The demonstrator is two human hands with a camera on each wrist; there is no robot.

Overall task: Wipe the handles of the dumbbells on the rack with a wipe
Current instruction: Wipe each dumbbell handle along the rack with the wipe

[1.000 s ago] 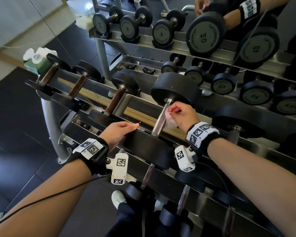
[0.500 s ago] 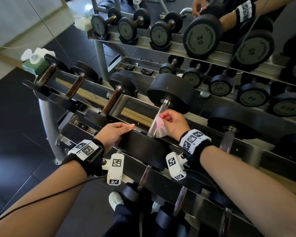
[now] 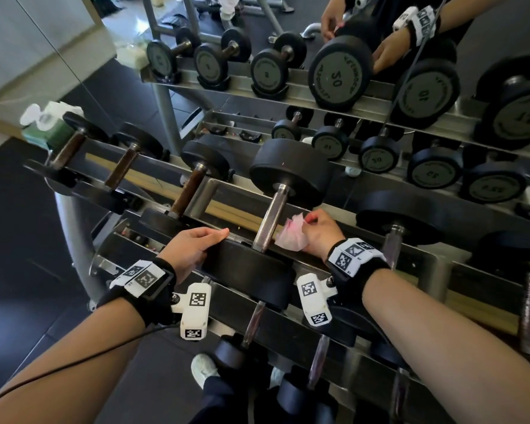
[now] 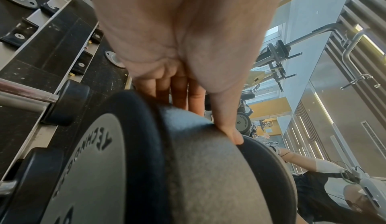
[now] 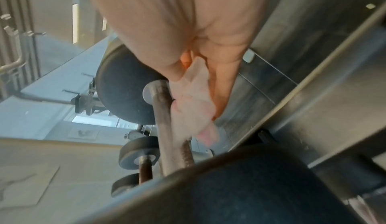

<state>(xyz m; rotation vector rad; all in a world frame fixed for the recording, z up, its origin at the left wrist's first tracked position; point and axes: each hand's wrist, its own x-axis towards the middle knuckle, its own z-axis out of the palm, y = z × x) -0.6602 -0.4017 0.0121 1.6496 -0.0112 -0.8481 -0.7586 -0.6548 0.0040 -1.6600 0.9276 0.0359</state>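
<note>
Right-hand fingers (image 3: 311,216) pinch the wipe (image 3: 292,234), a thin, limp, damp-looking sheet that needs bunching to give any pressure. It hangs at the 3 o'clock side of the steel handle (image 3: 270,220), apparently touching it. The dumbbell (image 3: 291,172) looks heavy and should stay put on the rack (image 3: 435,267). The right hand (image 3: 322,232) has its wrist bent over the near weight, while the left hand (image 3: 190,249) lies flat, fingers extended, bracing the near head (image 4: 208,169).

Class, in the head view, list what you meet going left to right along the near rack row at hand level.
Left hand → steel dumbbell handle → pink wipe → right hand
</note>
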